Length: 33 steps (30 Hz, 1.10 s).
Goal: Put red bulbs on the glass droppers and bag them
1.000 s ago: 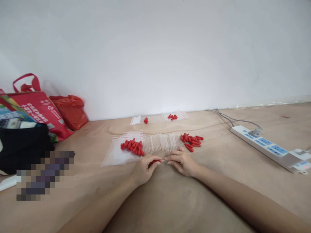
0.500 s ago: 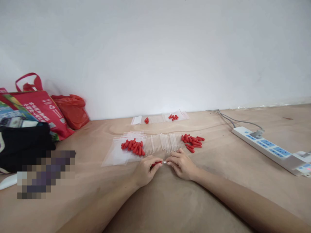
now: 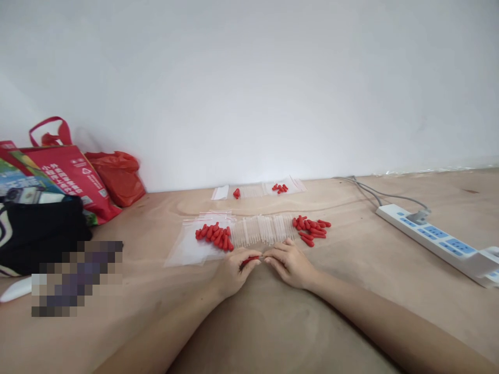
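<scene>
Between finger and thumb, my left hand (image 3: 235,271) pinches a red rubber dropper bulb (image 3: 249,260). My right hand (image 3: 290,265) grips a clear dropper tube (image 3: 262,257), of which only a short end shows between the two hands. Tube and bulb meet end to end; how deep the tube sits in the bulb cannot be made out. Just beyond my fingers lies a row of clear dropper tubes (image 3: 265,229). A heap of red bulbs (image 3: 214,236) lies left of the row on clear zip bags (image 3: 181,246). Another heap of red bulbs (image 3: 311,228) is on its right.
Near the wall are a smaller row of tubes (image 3: 251,191) and small red bulbs (image 3: 279,188). A white power strip (image 3: 424,234) with a grey cable stands at the right. Red bags (image 3: 117,176) and a black cloth item (image 3: 42,234) occupy the left, beside a blurred-out patch.
My hands have come slightly closer together, and less of the clear tube shows between them. The whole view has shifted a little.
</scene>
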Each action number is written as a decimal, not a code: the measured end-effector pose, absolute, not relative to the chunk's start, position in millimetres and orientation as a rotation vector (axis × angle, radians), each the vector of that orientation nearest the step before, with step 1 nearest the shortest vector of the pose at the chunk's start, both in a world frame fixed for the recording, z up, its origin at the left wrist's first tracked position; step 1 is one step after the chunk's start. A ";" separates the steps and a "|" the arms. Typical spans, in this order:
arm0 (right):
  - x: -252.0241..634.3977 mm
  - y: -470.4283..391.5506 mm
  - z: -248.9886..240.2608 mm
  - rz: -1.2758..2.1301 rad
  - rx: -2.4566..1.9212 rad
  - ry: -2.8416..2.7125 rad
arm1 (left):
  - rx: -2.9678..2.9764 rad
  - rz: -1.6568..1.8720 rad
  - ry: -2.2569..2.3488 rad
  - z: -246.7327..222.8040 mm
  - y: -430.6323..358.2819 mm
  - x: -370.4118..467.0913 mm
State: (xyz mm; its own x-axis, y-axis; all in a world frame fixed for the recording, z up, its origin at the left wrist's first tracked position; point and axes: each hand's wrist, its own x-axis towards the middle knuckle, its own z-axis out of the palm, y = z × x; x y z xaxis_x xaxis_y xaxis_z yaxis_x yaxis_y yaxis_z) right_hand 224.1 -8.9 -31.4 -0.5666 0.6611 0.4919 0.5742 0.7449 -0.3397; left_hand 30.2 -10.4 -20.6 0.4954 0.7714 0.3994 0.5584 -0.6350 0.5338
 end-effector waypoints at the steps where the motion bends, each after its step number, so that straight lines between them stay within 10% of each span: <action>1: 226.8 -8.2 -31.1 0.177 -0.929 -2.321 | 2.407 0.902 1.121 -21.5 -9.1 28.4; 33: 236.1 -7.5 -19.4 -0.143 -0.951 -2.477 | 2.470 0.867 1.184 -19.1 -3.6 26.3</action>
